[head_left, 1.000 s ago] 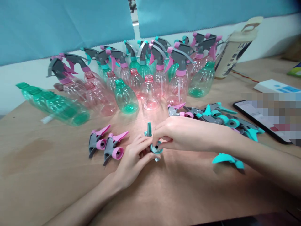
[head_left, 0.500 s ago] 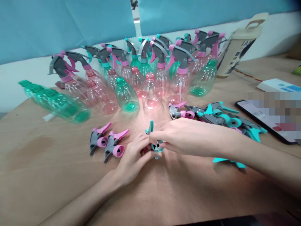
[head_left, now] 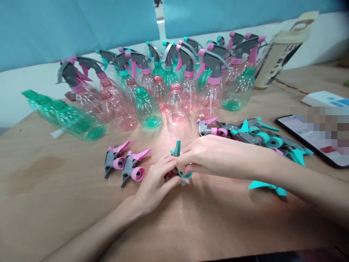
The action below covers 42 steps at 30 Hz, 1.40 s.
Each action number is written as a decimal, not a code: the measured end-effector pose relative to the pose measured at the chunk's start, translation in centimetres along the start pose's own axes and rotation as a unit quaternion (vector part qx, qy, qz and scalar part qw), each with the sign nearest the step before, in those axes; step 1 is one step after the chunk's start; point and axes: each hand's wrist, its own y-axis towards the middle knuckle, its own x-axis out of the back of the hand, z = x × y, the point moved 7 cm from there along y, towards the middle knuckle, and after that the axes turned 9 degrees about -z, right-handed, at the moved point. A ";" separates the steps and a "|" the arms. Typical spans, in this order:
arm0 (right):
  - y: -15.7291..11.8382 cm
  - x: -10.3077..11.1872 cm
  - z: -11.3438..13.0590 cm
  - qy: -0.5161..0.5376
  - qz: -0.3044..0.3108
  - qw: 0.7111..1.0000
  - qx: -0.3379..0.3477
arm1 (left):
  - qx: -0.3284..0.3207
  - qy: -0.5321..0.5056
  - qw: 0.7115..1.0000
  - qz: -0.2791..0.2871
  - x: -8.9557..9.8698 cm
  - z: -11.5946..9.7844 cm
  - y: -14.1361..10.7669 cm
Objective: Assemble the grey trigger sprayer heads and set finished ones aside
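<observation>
The left hand [head_left: 159, 178] was closed around a teal-and-grey spray head [head_left: 177, 148], its teal trigger poking up beyond the fingers on the side nearest the bottles. The right hand [head_left: 203, 154] bent over the same spray head from the right, fingertips drawn together at the teal collar [head_left: 188, 175]; whether they pinched anything small could not be told. To the left of the held spray head, two pink-collared spray heads [head_left: 128, 170] lay side by side on the tabletop [head_left: 68, 203]. To its right and farther back was a heap of loose spray heads [head_left: 247, 137], with a phone [head_left: 308, 136] beyond that. Behind it stood clear pink and green bottles [head_left: 177, 105], some topped with spray heads, others open-necked.
</observation>
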 end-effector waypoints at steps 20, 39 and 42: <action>-0.7 -0.1 -0.2 0.028 0.024 0.999 -0.003 | 0.035 -0.052 0.997 0.038 -0.9 -0.2 -0.1; -0.9 1.3 -1.9 0.069 -0.037 0.996 -0.041 | 0.078 -0.053 0.995 0.002 -0.4 0.5 -0.2; -0.8 1.3 -2.1 0.067 -0.040 0.996 -0.048 | 0.080 -0.053 0.995 0.004 -0.4 0.5 -0.2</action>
